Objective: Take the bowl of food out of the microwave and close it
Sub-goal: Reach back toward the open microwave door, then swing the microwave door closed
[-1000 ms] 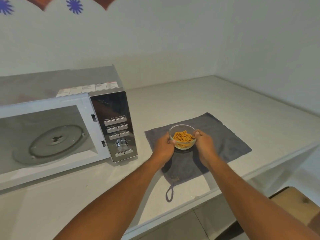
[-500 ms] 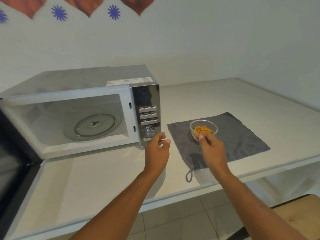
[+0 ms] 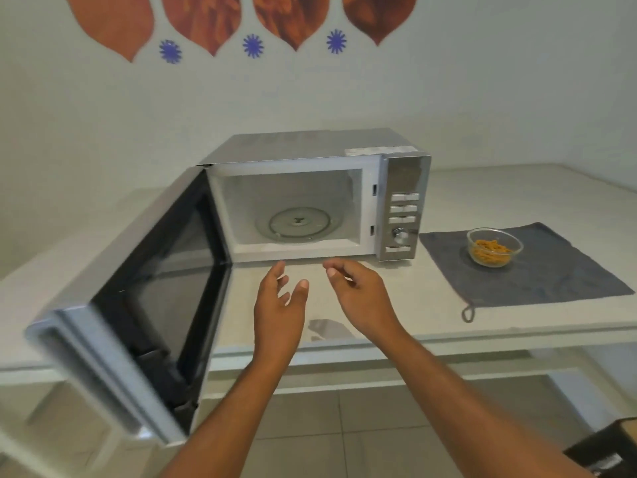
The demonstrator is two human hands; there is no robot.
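A small glass bowl [image 3: 495, 247] of orange food sits on a grey cloth [image 3: 537, 277] to the right of the microwave [image 3: 310, 150]. The microwave's cavity holds only the glass turntable [image 3: 299, 225]. Its door [image 3: 138, 288] is swung wide open to the left, sticking out past the counter edge. My left hand [image 3: 280, 305] and my right hand [image 3: 358, 291] hover over the counter just in front of the cavity, both holding nothing, fingers loosely apart. Neither hand touches the door or the bowl.
The pale counter [image 3: 396, 305] runs from the left wall to the right corner, with its front edge below my hands. Tiled floor lies beneath. A dark box [image 3: 606, 446] sits at the bottom right. The control panel [image 3: 403, 215] faces me.
Both hands let go of the bowl on the cloth and moved left to the front of the microwave. My view swung left, bringing the open door into sight.
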